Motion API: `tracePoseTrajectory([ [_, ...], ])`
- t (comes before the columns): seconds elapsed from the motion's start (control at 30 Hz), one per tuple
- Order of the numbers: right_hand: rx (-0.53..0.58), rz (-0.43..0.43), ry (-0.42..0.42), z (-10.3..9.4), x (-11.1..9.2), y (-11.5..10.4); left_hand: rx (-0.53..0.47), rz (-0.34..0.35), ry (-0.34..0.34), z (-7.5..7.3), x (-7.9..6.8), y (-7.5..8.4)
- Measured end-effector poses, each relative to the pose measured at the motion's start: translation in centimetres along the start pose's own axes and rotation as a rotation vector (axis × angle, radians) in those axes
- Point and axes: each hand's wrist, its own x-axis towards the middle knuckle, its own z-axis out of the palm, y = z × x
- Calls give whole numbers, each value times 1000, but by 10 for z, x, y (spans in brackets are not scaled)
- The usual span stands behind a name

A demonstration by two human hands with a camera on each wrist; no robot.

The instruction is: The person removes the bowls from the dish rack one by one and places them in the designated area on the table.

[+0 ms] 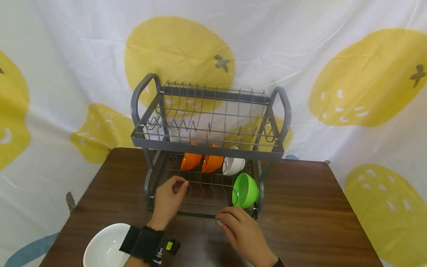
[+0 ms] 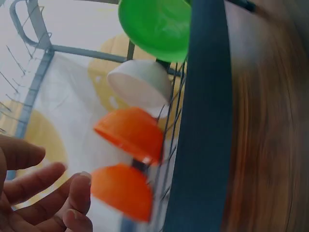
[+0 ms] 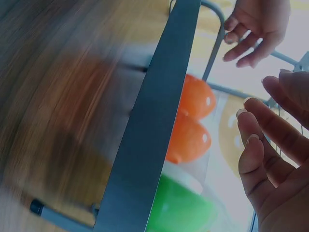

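Starting at my far left, there's a big white bowl (image 1: 105, 246) sitting upright on the table (image 1: 310, 207), partly hidden behind my black wristband (image 1: 141, 243). It's right by my left forearm, but back toward me from the fingers, so that hand points away from it.

Next along is my left hand (image 1: 168, 200), up at the front left of the dish rack (image 1: 207, 147). Fingers loosely bent, a gap between them and the thumb, nothing in there. Two orange bowls (image 1: 191, 162) (image 1: 212, 164) are beyond it, to the right, tipped on their sides at the back of the lower tier, with a small white bowl (image 1: 233, 167) next in that row. I'm not touching any of them as far as I can see.

Then my right hand (image 1: 243, 233), relaxed and half curled, holding nothing. Can't tell if the fingertips brush the rack's front edge. It's clearly the nearer hand to the green bowl (image 1: 245, 191), which is just beyond it at the front right of the lower tier. Bowl's round, so no long axis really, but it's on its side, mouth facing left.
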Motion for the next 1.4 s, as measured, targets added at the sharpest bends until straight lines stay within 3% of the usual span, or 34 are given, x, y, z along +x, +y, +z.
tracePoseTrajectory([
  [0.13,-6,13,35,-8,-6,3,-93,-174,-34,11,19,-8],
  [0.2,-7,20,43,-12,-7,3,-103,-230,-17,15,27,-11],
  [0.57,-2,21,61,-29,-9,-4,-148,-354,88,28,69,-13],
  [0.87,-34,7,77,-38,-7,-2,-238,-475,-70,41,78,-19],
  [1.13,-42,16,55,-40,-8,-3,-336,-476,49,54,79,-23],
  [1.27,-54,12,46,-42,-7,-4,-340,-468,115,52,79,-22],
  [1.4,-63,13,26,-44,-3,-4,-379,-475,127,49,79,-17],
])
